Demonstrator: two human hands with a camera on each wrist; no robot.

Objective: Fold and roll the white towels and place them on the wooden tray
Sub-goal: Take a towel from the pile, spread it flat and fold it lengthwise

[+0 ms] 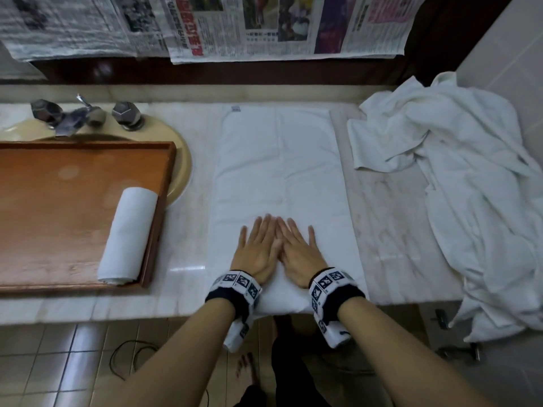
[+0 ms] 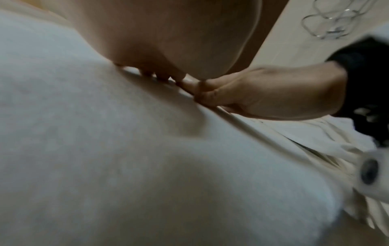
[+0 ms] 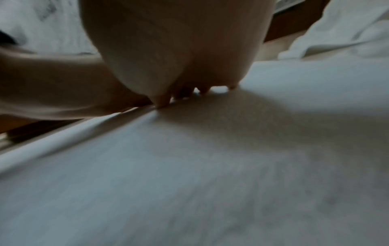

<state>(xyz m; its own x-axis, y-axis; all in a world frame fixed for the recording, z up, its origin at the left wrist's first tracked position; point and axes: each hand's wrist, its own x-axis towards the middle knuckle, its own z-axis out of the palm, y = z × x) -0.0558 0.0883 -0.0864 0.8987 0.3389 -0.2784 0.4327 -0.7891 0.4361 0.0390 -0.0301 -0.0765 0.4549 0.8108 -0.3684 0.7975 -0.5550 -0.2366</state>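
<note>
A white towel [image 1: 279,171] lies folded into a long strip on the marble counter, running from the back wall to the front edge. My left hand [image 1: 258,245] and right hand [image 1: 299,248] press flat on its near end, side by side, fingers straight and touching at the index fingers. The left wrist view shows my left hand [image 2: 168,50] and right hand [image 2: 263,93] on the towel [image 2: 105,149]; the right wrist view shows my right hand [image 3: 179,50] flat on the towel [image 3: 210,166]. One rolled white towel [image 1: 129,233] lies along the right side of the wooden tray [image 1: 58,218].
A heap of unfolded white towels [image 1: 455,177] covers the counter's right end and hangs over the edge. The tray sits over a beige sink [image 1: 180,171] with a chrome tap [image 1: 82,116]. Newspapers [image 1: 235,24] hang on the wall behind.
</note>
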